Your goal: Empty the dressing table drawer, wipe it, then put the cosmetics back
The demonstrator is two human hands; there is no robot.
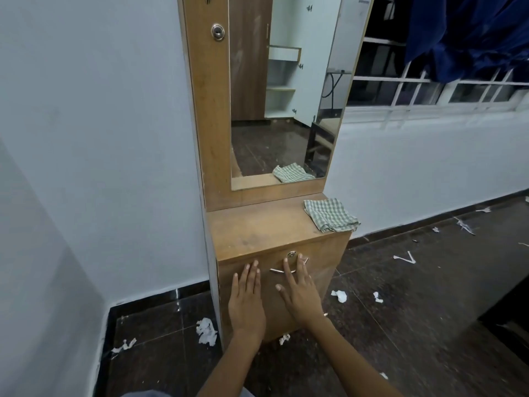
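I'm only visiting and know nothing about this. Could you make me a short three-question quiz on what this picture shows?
1. True or false: the drawer front is shut.
2. Where does the checked cloth lie? A) on the floor B) on the right rear corner of the dresser top C) in a hand
3. Which hand lies across the metal handle?

Key: 1 true. 2 B. 3 the right hand; the left hand rests flat beside it, and both are open and empty.
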